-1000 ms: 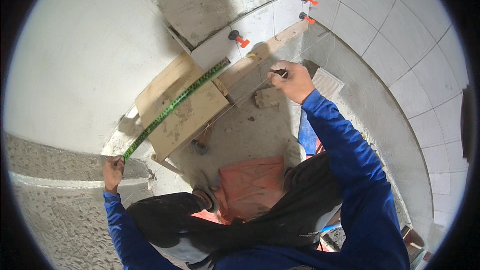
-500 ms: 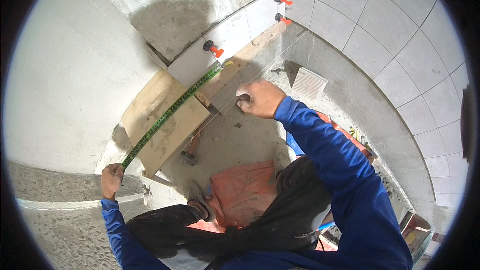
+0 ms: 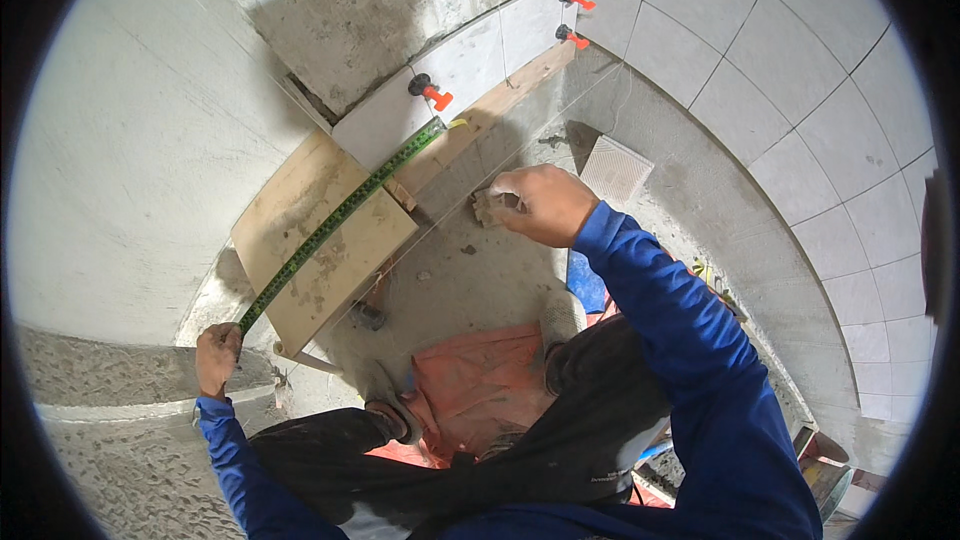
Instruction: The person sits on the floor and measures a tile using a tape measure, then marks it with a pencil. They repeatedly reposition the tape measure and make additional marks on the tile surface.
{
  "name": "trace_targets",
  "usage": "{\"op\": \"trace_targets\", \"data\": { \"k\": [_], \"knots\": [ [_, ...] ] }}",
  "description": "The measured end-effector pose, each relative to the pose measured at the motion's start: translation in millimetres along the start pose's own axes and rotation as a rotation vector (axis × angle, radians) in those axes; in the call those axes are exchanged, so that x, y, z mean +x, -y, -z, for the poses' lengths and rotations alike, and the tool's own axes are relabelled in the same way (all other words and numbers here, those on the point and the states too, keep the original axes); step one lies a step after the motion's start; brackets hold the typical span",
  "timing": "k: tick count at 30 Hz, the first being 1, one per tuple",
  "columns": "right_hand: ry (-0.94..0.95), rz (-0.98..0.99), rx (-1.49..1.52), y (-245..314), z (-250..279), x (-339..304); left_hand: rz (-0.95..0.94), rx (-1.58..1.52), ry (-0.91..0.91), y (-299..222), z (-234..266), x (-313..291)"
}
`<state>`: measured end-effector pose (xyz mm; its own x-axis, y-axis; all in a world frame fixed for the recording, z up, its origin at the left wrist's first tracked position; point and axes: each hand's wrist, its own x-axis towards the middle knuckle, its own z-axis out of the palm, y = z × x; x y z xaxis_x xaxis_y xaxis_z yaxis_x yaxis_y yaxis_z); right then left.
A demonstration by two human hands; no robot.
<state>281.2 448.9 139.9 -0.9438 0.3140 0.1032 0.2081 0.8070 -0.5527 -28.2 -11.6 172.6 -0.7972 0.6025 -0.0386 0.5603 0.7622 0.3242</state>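
My left hand is closed on the near end of a green tape measure. Its dark-marked blade runs up and right over a beige board; the far end rests by the lower edge of a row of white tiles. My right hand is curled in a pinch above the floor, just right of a taut string. Between its fingertips sits a small grey-brown piece whose kind I cannot make out. Red-handled tile levelling clips stick out from the row of tiles.
A wooden batten lies under the tile row. A ridged-back tile leans on the right. A hammer lies beside the board. An orange-red sheet covers floor between my legs. A tiled wall curves along the right.
My right hand has moved slightly right and down, and the small piece in its fingers now shows more clearly. My left hand still holds the tape measure in nearly the same place.
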Motion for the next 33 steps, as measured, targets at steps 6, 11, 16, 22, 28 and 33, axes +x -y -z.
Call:
{"op": "trace_targets", "data": {
  "k": [6, 11, 16, 22, 28, 33],
  "knots": [
    [0.016, 0.006, -0.026, 0, 0, 1, -0.067, 0.038, -0.040, -3, -4, -1],
    [0.002, 0.027, -0.059, 4, 1, 0, 0.050, 0.015, 0.086, -17, 4, 1],
    [0.021, 0.047, -0.067, 9, 1, -2, 0.005, 0.031, 0.077, -36, 1, 6],
    [0.012, 0.051, -0.070, -1, 0, -3, -0.197, 0.145, 0.036, -53, -3, 21],
    [-0.003, -0.036, -0.108, -20, -3, -6, -0.086, 0.135, 0.189, -68, 1, 40],
    [0.065, -0.078, -0.179, -21, -3, -1, 0.041, 0.036, 0.208, -86, -10, 50]
  ]
}}
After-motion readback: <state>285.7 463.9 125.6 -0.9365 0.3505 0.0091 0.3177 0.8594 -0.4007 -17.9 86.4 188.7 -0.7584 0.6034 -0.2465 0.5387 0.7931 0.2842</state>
